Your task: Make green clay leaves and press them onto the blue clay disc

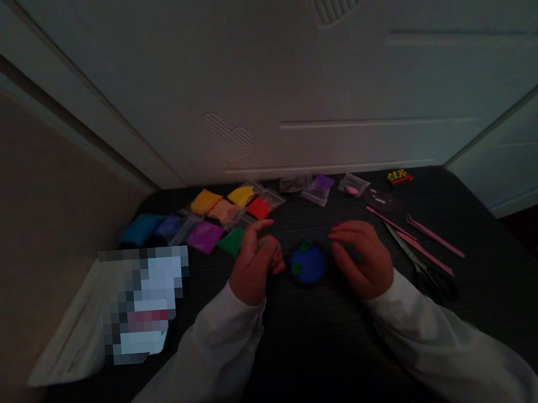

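Observation:
A round dark-rimmed piece with a blue clay surface (314, 268) lies on the table between my hands. Two small green clay shapes (306, 245) sit on it, at its top and left edge. Just left of it is my left hand (255, 261), index finger stretched out, thumb pressed over the curled fingers; bits of green clay (276, 248) show among them. To the right, my right hand (367, 259) hovers with thumb and fingers bent and a gap between them. A purple bit (334, 224) shows at its far fingertips; whether it is held I cannot tell.
Bags of coloured clay, such as the orange bag (206, 201) and magenta bag (206, 236), lie at the back left. Scissors (413, 256), pink tweezers (435, 236) and pink tools lie right. A blurred-out lit screen (151, 302) stands left. A white panel (261, 91) rises behind.

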The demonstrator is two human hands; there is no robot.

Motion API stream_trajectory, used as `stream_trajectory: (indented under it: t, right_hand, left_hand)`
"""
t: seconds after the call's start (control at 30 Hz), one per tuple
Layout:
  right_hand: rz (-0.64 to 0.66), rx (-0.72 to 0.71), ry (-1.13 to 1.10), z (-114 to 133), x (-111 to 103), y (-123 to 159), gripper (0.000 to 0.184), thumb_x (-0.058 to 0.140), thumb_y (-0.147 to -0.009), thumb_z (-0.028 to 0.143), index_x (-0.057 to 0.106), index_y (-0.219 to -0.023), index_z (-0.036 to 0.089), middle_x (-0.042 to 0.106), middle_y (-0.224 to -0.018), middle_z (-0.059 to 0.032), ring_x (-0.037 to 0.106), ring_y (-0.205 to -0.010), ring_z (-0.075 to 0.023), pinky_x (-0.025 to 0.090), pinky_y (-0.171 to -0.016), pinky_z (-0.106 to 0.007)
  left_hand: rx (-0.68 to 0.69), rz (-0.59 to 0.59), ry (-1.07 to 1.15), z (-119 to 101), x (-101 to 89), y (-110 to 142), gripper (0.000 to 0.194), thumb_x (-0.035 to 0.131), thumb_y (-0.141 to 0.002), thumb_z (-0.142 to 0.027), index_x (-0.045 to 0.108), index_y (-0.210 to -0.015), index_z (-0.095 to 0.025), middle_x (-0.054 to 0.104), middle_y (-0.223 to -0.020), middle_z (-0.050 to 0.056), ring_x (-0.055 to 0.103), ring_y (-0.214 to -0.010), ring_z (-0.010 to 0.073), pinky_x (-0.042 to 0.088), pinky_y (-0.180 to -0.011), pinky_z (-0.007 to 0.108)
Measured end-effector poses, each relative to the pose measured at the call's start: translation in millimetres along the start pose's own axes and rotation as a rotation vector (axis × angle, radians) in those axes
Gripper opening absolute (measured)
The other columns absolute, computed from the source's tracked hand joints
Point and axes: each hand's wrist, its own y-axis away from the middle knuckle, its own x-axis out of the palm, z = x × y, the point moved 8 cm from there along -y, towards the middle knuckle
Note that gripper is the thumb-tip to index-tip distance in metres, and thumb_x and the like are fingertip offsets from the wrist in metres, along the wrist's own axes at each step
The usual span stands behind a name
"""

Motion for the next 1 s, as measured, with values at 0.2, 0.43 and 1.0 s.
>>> stream_trajectory:
  t: [0.2, 0.43, 1.0]
  right_hand:
    - [0.076, -0.073, -0.063, 23, 9, 4, 0.024, 0.055, -0.069, 0.012, 0.058, -0.092, 0.020, 0.059, -0.092, -0.0059, 0.053, -0.088, -0.0194, 0.042, -0.077, -0.040]
    - [0.095, -0.082, -0.048, 27, 10, 4, 0.024, 0.058, -0.069, 0.016, 0.058, -0.093, 0.020, 0.061, -0.086, -0.0050, 0.054, -0.081, -0.0175, 0.039, -0.075, -0.038]
    - [0.235, -0.093, -0.088, 45, 30, 11, 0.033, 0.062, -0.068, 0.033, 0.055, -0.097, 0.021, 0.065, -0.088, -0.0026, 0.055, -0.082, -0.0161, 0.031, -0.078, -0.037]
  left_hand:
    - [0.051, 0.063, 0.077, -11, 2.9, 2, 0.062, 0.050, -0.063, -0.003, 0.030, -0.114, -0.031, 0.047, -0.112, 0.003, 0.053, -0.096, 0.0189, 0.047, -0.079, 0.041]
    - [0.008, 0.026, 0.235, -9, 4.1, 4, 0.075, 0.036, -0.039, 0.004, 0.039, -0.106, -0.030, 0.050, -0.109, -0.001, 0.041, -0.113, 0.0185, 0.034, -0.093, 0.040]
    - [-0.182, 0.029, 0.207, 16, 28.3, 17, 0.062, 0.049, -0.055, -0.017, 0.036, -0.115, -0.029, 0.051, -0.111, 0.002, 0.038, -0.114, 0.0234, 0.033, -0.091, 0.041]
